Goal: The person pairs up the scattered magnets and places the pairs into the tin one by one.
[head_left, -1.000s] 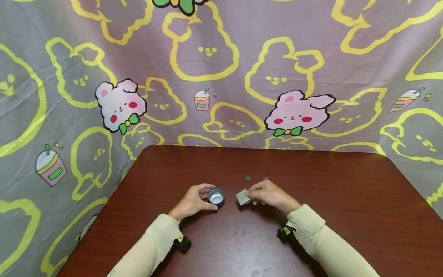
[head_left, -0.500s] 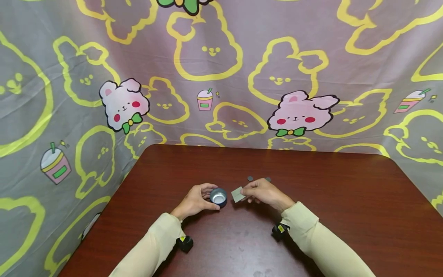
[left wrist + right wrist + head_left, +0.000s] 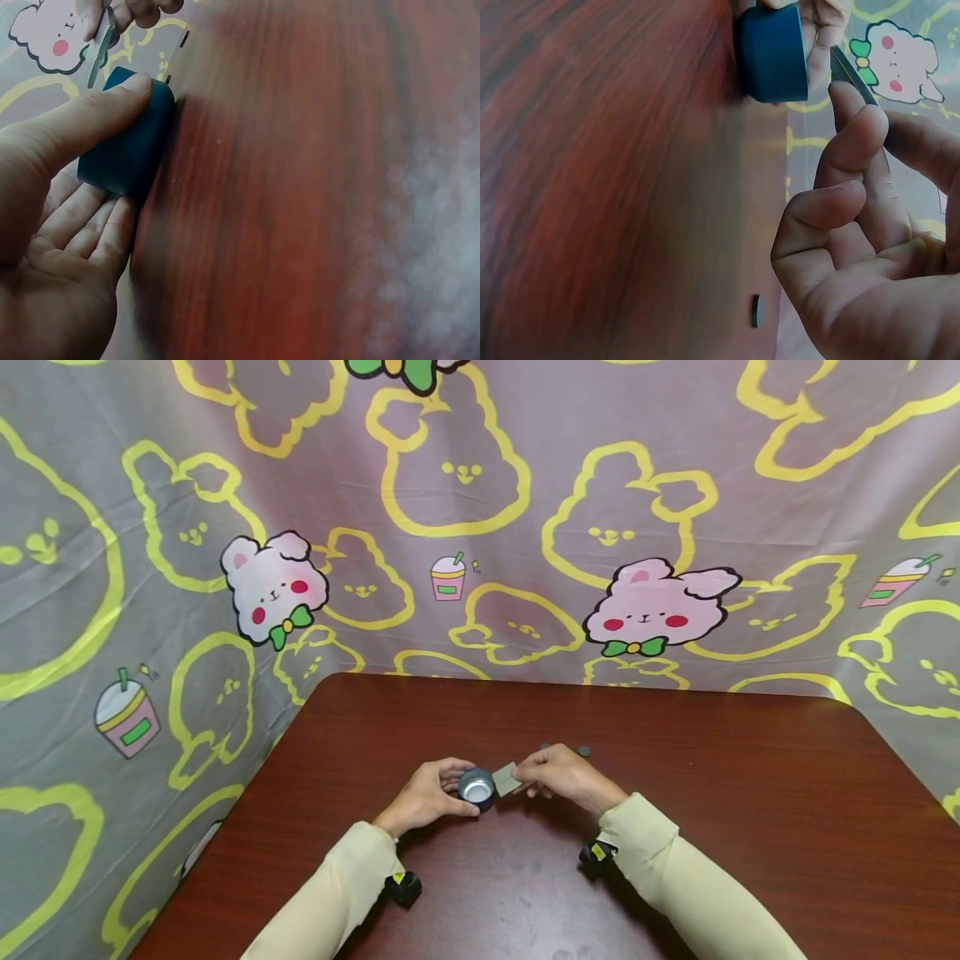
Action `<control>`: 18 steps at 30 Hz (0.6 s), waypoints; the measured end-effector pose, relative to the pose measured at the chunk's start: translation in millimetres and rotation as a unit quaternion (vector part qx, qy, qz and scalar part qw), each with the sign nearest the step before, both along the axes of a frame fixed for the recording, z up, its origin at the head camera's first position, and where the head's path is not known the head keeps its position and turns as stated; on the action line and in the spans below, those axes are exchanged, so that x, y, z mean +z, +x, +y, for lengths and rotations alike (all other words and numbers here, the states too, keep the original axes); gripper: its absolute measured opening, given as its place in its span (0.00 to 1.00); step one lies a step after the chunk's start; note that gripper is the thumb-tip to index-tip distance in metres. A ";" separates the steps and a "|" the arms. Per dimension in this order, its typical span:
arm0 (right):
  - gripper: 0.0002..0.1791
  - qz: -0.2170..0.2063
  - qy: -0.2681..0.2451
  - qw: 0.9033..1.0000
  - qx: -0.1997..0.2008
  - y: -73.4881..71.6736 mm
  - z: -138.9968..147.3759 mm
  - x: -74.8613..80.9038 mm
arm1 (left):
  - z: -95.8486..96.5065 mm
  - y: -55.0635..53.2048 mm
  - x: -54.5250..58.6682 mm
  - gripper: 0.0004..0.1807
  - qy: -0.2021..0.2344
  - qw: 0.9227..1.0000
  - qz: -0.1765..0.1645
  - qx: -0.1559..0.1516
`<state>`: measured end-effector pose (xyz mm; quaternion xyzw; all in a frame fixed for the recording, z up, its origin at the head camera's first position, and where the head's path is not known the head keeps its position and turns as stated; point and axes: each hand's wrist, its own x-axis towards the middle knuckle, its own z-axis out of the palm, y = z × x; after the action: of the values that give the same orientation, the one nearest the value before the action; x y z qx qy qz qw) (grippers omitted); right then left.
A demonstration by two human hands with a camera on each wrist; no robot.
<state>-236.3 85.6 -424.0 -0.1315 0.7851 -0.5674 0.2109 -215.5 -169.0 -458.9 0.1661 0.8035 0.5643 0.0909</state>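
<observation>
Left hand (image 3: 56,255) grips a blue cup (image 3: 127,154) — thumb (image 3: 86,118) one side (fingers (image 3: 111,232) opposite).

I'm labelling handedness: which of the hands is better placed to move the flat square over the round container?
Likely the right hand: it pinches the flat square, while the left hand holds the round container.

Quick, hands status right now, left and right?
Left hand: holding the small dark blue bowl between thumb and fingers.
Right hand: pinching the thin grey-green square.
</observation>
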 end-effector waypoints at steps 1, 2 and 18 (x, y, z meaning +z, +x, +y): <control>0.11 0.000 -0.002 1.000 0.002 -0.5 -1.6 0.1 | 0.1 0.0 0.2 0.34 0.000 1.000 0.000 0.000; 0.12 0.000 -0.002 1.000 0.003 -0.8 -3.1 0.4 | 0.1 0.1 0.5 0.34 0.000 1.000 -0.001 0.000; 0.12 -0.011 -0.018 1.000 0.012 -3.3 -31.6 0.2 | -0.5 -0.2 3.4 0.35 -0.002 1.000 -0.020 0.002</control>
<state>-239.6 54.0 -423.8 -0.1387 0.7706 -0.5804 0.2240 -215.7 -169.5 -455.5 0.1527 0.8031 0.5661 0.1061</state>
